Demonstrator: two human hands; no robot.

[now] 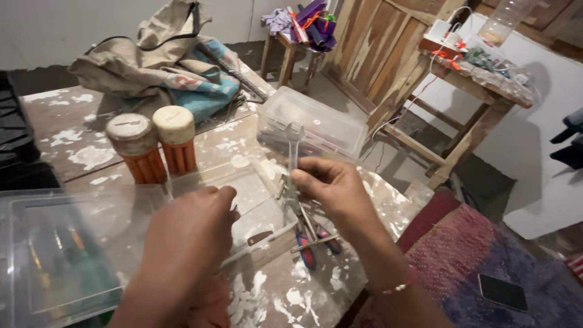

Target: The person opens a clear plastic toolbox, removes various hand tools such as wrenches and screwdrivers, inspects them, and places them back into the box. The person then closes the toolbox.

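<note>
The left hand (182, 243) is nearest the camera, at the bench's (285, 297) near edge, seen from the back with fingers curled; whether its grip holds anything I cannot tell, since the palm faces away. Just beyond it, the right hand (331, 188) pinches a spanner (294, 143) by the shank, upright, open jaw on top, above the middle of the bench. Below that hand lie pliers (313, 240) with red and blue handles, and a knife (258, 240) rests on the lip of a clear tray (243, 182).

To handle the spanner well, I judge a firmer hold lower on the shank would stop it swinging, with the left hand steadying whatever it meets.

A clear lid (54, 255) covers the near left corner, its contents only blurs. Two capped orange cans (155, 143) stand toward the far left, a clear box (310, 124) near the far right edge, a bag (158, 61) behind. The spanner's lower end is hidden by the fingers, and the tools under the hand overlap too much to separate.
</note>
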